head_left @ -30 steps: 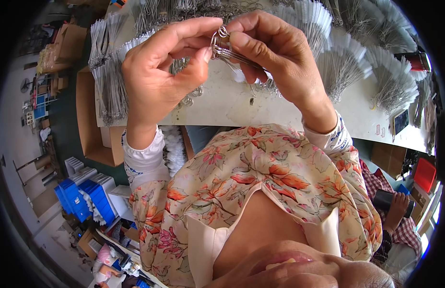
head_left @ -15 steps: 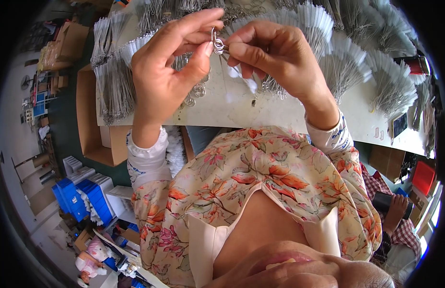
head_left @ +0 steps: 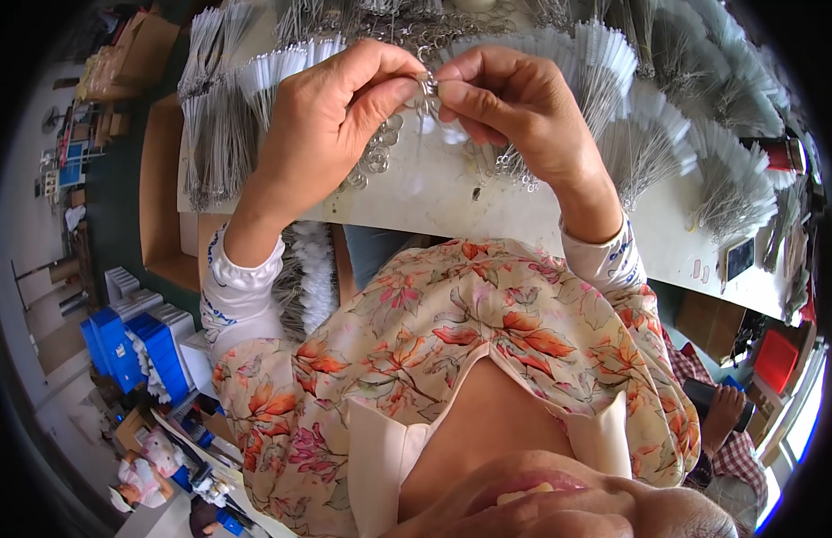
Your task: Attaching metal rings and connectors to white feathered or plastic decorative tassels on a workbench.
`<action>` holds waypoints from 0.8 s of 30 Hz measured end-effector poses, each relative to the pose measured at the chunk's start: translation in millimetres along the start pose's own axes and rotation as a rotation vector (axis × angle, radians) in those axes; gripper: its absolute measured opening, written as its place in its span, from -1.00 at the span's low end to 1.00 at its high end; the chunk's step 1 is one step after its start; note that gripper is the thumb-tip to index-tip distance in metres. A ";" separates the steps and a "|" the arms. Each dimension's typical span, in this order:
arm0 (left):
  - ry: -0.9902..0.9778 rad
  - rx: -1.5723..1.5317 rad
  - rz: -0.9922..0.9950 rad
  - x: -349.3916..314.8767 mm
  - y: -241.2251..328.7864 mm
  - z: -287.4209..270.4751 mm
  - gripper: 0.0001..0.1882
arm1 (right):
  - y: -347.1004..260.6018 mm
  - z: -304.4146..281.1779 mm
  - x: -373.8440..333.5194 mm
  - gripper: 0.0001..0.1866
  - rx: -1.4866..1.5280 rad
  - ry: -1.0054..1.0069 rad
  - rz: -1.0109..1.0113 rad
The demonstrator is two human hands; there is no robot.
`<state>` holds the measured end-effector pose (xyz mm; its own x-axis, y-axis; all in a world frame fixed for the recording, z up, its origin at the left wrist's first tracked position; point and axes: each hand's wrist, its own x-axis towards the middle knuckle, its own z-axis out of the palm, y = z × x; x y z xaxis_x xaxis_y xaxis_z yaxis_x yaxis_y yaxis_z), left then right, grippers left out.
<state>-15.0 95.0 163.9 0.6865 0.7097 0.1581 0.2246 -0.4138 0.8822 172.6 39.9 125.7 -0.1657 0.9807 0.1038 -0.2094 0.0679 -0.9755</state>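
Both my hands are raised over the table and meet fingertip to fingertip at a small cluster of shiny metal wire loops (head_left: 429,84). My left hand (head_left: 331,125) pinches the cluster between thumb and forefinger from the left. From the right, my right hand (head_left: 519,108) grips the loops with thumb and bent fingers. Blurred pale shapes hang just below; I cannot tell whether they belong to the loops. Beneath the left hand lie loose metal rings (head_left: 377,160). Behind the right hand lie thin wire brushes (head_left: 604,76) with whitish bristles.
Bundles of wire brushes (head_left: 221,143) cover the left and far parts of the pale table (head_left: 515,211). A phone (head_left: 739,258) lies near its right edge. Below are an open cardboard box (head_left: 160,197) and blue bins (head_left: 111,345). Another person's hand (head_left: 724,411) shows at lower right.
My left hand has turned, its fingers closing from a spread pose into a pinch on the loops. Both hands have shifted slightly, the cluster moving right.
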 end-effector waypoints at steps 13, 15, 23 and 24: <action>0.282 -0.486 0.153 -36.1 -29.9 -5.3 -0.80 | 20.6 50.7 0.7 -0.88 0.052 -0.051 -0.084; 0.358 -0.740 0.091 -45.7 -32.1 2.5 -0.80 | 38.0 71.2 4.5 -0.87 0.102 0.044 -0.236; 0.282 -0.128 -0.028 -140.4 9.2 -41.1 -0.82 | 59.9 48.6 -18.5 -0.86 -0.271 -0.222 0.048; 0.240 0.003 -0.066 -152.3 3.4 -35.0 -0.85 | 65.8 43.5 -24.6 -0.88 -0.236 -0.223 0.097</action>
<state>-142.9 5.5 158.3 0.4864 0.8502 0.2017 0.2655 -0.3637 0.8929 121.0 12.2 67.5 -0.3859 0.9223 0.0225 0.0422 0.0420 -0.9982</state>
